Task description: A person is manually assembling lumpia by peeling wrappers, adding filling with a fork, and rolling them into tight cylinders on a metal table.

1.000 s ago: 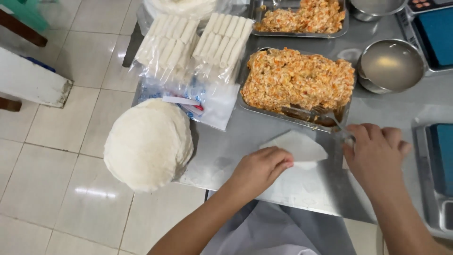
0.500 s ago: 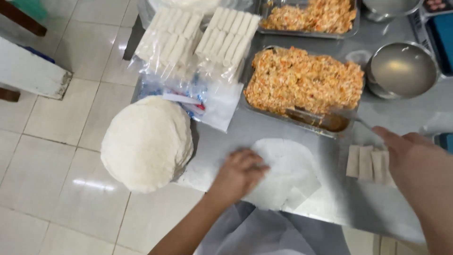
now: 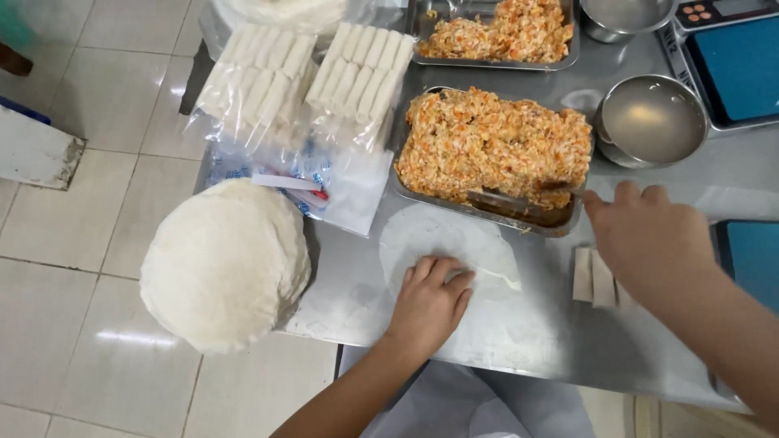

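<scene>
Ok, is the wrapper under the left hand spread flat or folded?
Spread flat: the round wrapper lies open on the steel table, with the left hand pressing its near edge.

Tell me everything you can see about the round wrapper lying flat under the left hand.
The wrapper is a thin, pale white, almost see-through round sheet that looks like soft dough or rice paper. It lies spread flat on the steel table, just in front of the nearer tray of orange filling; its far edge runs close to the tray's rim. The left hand presses palm-down on its near part. Its right edge shows a small fold or wrinkle. Nothing lies on it yet.
</scene>
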